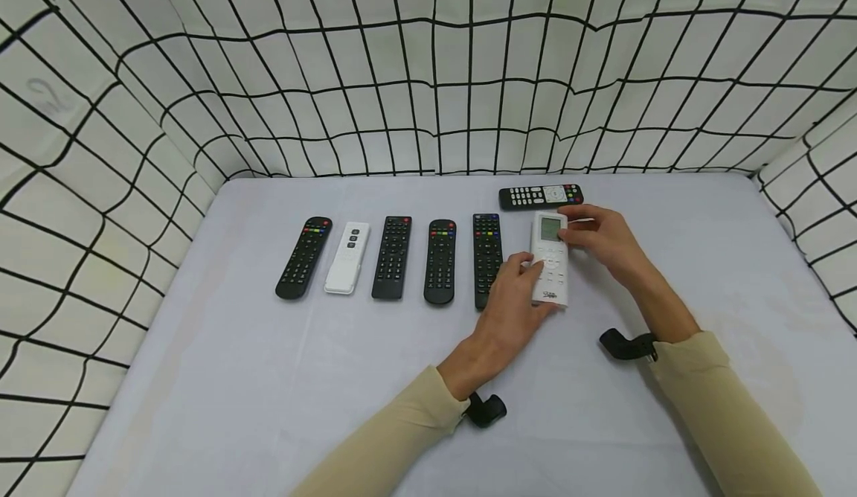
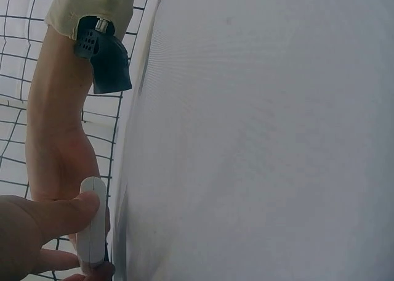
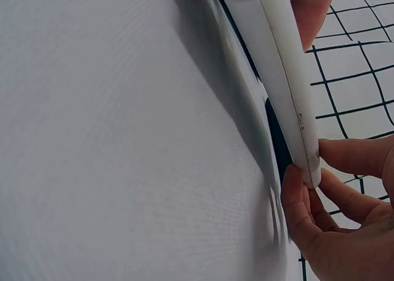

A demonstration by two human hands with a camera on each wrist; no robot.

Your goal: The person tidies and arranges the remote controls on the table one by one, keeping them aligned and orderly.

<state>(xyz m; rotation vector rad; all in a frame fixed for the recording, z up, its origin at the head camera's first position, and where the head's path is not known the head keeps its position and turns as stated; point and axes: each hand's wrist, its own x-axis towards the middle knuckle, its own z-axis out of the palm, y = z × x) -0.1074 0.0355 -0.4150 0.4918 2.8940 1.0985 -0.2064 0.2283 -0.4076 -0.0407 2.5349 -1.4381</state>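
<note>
A white air-conditioner remote (image 1: 553, 270) with a grey screen is between my two hands, to the right of a row of remotes. My left hand (image 1: 510, 296) grips its lower left part, thumb near the bottom end. In the left wrist view that thumb presses the end of the white remote (image 2: 92, 232). My right hand (image 1: 605, 240) pinches its upper right end. Seen from the right wrist, the thumb and fingers (image 3: 297, 201) hold the tip of the white remote (image 3: 286, 77), which looks slightly raised off the cloth. A black remote (image 1: 487, 248) stands partly behind my left hand.
Leftward in the row lie a black remote (image 1: 440, 263), another black remote (image 1: 392, 259), a slim white remote (image 1: 347, 257) and a tilted black remote (image 1: 304, 259). One black remote (image 1: 541, 196) lies crosswise behind. Black wire grid (image 1: 435, 88) encloses the white-covered table (image 1: 268, 393).
</note>
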